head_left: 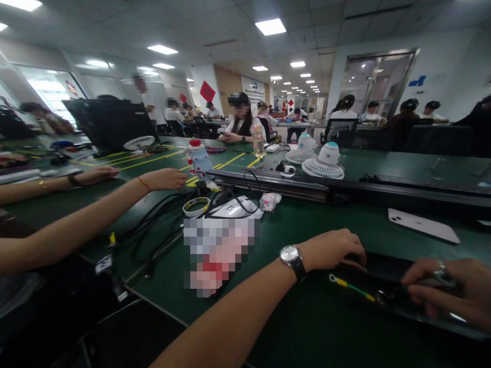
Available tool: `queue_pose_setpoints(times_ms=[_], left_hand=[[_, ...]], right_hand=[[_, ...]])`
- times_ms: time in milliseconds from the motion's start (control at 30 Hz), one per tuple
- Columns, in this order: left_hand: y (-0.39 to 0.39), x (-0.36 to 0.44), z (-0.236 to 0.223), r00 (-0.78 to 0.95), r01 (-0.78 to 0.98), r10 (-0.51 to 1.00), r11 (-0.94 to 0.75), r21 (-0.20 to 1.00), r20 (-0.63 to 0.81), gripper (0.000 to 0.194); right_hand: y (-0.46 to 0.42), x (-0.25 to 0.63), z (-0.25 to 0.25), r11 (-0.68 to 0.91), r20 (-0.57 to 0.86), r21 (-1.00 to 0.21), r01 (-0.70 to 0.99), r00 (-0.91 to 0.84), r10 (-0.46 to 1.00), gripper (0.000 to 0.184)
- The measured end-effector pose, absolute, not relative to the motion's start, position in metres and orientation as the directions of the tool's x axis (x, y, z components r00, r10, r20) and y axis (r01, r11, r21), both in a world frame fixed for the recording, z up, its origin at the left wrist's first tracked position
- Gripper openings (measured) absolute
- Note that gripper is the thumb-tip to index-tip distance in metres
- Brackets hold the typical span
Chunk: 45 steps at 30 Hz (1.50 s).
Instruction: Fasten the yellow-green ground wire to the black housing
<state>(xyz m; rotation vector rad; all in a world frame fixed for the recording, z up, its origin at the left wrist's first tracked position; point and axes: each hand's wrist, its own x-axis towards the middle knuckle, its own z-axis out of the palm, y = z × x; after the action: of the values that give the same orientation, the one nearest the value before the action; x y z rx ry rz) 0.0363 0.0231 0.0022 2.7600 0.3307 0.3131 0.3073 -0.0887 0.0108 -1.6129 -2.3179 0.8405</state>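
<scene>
My left hand (334,250), with a silver watch (289,254) on its wrist, is closed with bent fingers at the upper left edge of a dark flat piece (383,265). At the right edge, my right hand (456,289) wears a ring and is slightly blurred. Its thumb and fingers close together over the dark piece, and what they hold is too dark to name. Between my hands a short green-and-yellow wire (355,289) ends in a metal ring terminal (333,278). The wire's other end runs toward a dark round part near my right fingers.
A pale phone (423,226) lies beyond my hands. Black rails (272,183) cross the table. Cables, a tape roll (196,206) and a blurred packet are left of my arm. Two fans (324,162) and a bottle (259,143) stand farther back. A co-worker's arms (95,220) reach in from the left.
</scene>
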Motion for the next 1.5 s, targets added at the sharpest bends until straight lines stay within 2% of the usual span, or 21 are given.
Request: queue_pose_setpoints(times_ms=[100, 267, 367, 733, 1333, 1500], left_hand=[[0.024, 0.037, 0.003, 0.944, 0.175, 0.264, -0.909, 0.379, 0.199, 0.015], [0.031, 0.037, 0.006, 0.932, 0.136, 0.261, -0.895, 0.424, 0.252, 0.015], [0.035, 0.035, 0.009, 0.928, 0.126, 0.261, -0.891, 0.437, 0.265, 0.014], [0.033, 0.033, 0.009, 0.917, 0.168, 0.311, -0.867, 0.469, 0.248, 0.014], [0.033, 0.033, 0.009, 0.917, 0.158, 0.310, -0.861, 0.484, 0.252, 0.012], [0.032, 0.032, 0.010, 0.915, 0.156, 0.311, -0.860, 0.485, 0.256, 0.012]], right_hand=[[-0.089, 0.286, 0.039, 0.271, -0.148, -0.502, 0.821, -0.391, 0.908, 0.025], [-0.085, 0.263, 0.077, 0.310, -0.155, -0.551, 0.775, -0.460, 0.874, 0.012], [-0.082, 0.259, 0.088, 0.328, -0.159, -0.532, 0.781, -0.473, 0.867, 0.011], [-0.085, 0.258, 0.094, 0.376, -0.108, -0.464, 0.802, -0.473, 0.874, 0.010], [-0.086, 0.260, 0.100, 0.443, -0.142, -0.426, 0.789, -0.542, 0.829, 0.013], [-0.083, 0.264, 0.099, 0.506, -0.150, -0.389, 0.770, -0.595, 0.790, 0.014]])
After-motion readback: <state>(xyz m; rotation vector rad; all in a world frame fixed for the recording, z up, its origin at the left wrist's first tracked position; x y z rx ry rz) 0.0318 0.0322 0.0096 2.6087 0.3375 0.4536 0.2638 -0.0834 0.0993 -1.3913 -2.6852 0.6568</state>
